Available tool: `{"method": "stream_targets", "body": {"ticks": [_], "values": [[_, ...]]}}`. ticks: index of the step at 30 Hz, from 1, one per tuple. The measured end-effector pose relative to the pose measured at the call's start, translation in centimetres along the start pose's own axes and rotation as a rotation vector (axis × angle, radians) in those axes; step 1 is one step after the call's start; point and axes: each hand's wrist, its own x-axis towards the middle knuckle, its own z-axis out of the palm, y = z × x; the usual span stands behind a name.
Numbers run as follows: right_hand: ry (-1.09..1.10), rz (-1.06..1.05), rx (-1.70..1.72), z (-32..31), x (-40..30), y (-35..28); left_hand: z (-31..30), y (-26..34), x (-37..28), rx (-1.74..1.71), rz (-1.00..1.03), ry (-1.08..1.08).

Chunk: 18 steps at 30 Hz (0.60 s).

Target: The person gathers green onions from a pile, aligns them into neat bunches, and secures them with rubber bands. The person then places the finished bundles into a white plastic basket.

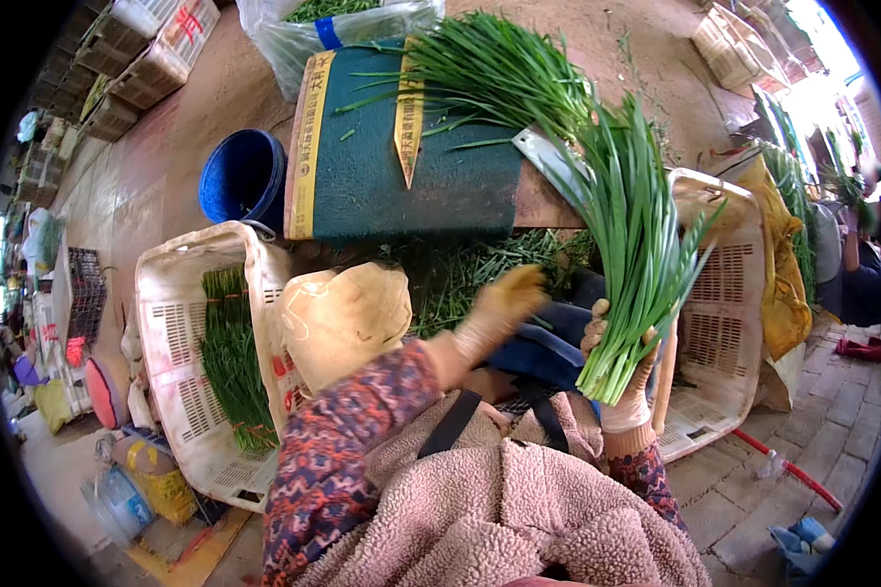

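Observation:
My right hand [635,385], in a pale glove, grips the stem ends of a bunch of garlic chives [635,220]; the leaves point away from me. My left hand [510,297], in a glove with yellowed fingers, is motion-blurred above my lap, apart from the bunch. Its finger positions are unclear. Beyond my hands stands a work board [440,198] with a dark green covering and yellow printed strips. A loose heap of chives [499,73] lies across its far right part. Partly under the leaves rests a flat metal blade [550,158]; its handle is hidden.
At my left, a white plastic crate [191,455] holds tied chive bundles [235,352]; another crate [719,293] stands at my right. A blue bucket [242,176] sits left of the board. Leaf scraps [455,286] lie below it. A person [863,271] works at far right.

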Motion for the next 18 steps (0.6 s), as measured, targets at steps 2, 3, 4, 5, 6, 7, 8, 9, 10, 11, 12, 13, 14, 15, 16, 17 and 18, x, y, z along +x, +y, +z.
{"method": "stream_targets", "body": {"ticks": [2, 3, 4, 5, 6, 7, 8, 9, 10, 11, 12, 13, 14, 15, 16, 17, 18], "values": [[-0.044, 0.09, 0.09, -0.6, 1.2, 0.8, -8.7, -8.1, -0.8, -0.551, -0.298, 0.377], [-0.034, 0.092, 0.078, -0.7, 1.4, 1.1, -12.6, -9.9, -0.5, -0.608, -0.34, 0.543], [-0.032, 0.1, 0.065, -0.6, 1.9, 1.3, -15.7, -10.3, -0.7, -0.624, -0.353, 0.686], [-0.025, 0.09, 0.047, -0.6, 2.0, 1.4, -18.5, -10.6, -0.5, -0.641, -0.345, 0.8], [-0.017, 0.081, 0.024, -0.7, 1.9, 1.5, -20.9, -10.8, -0.1, -0.657, -0.325, 0.892], [-0.009, 0.069, -0.001, -0.8, 1.8, 1.5, -23.0, -10.7, 0.7, -0.663, -0.296, 0.955], [0.005, 0.057, -0.026, -0.9, 1.7, 1.4, -24.8, -10.7, 1.6, -0.673, -0.267, 0.999], [0.027, 0.037, -0.083, -1.3, 1.6, 1.0, -26.4, -10.5, 2.8, -0.679, -0.237, 1.037], [0.034, 0.04, -0.11, -1.6, 1.6, 0.6, -27.9, -10.5, 3.8, -0.681, -0.21, 1.061], [0.04, 0.053, -0.139, -1.7, 1.6, 0.3, -29.5, -10.6, 4.4, -0.683, -0.179, 1.085], [0.05, 0.043, -0.201, -1.5, 1.5, 0.0, -30.3, -11.0, 5.6, -0.687, -0.16, 1.089], [0.069, 0.043, -0.208, -1.7, 1.5, -0.1, -31.2, -11.3, 6.7, -0.69, -0.142, 1.093], [0.08, 0.054, -0.216, -1.8, 1.5, -0.2, -32.2, -11.6, 7.3, -0.698, -0.121, 1.109], [0.097, 0.056, -0.217, -1.8, 1.5, -0.4, -32.7, -12.1, 8.2, -0.693, -0.107, 1.11], [0.155, 0.067, -0.254, -1.5, 1.6, -0.6, -33.1, -12.6, 8.7, -0.689, -0.097, 1.112], [0.172, 0.082, -0.243, -1.9, 1.7, -0.8, -33.2, -13.4, 9.0, -0.689, -0.082, 1.116], [0.192, 0.099, -0.227, -2.6, 1.8, -0.9, -33.3, -13.9, 9.1, -0.677, -0.069, 1.119]]}}
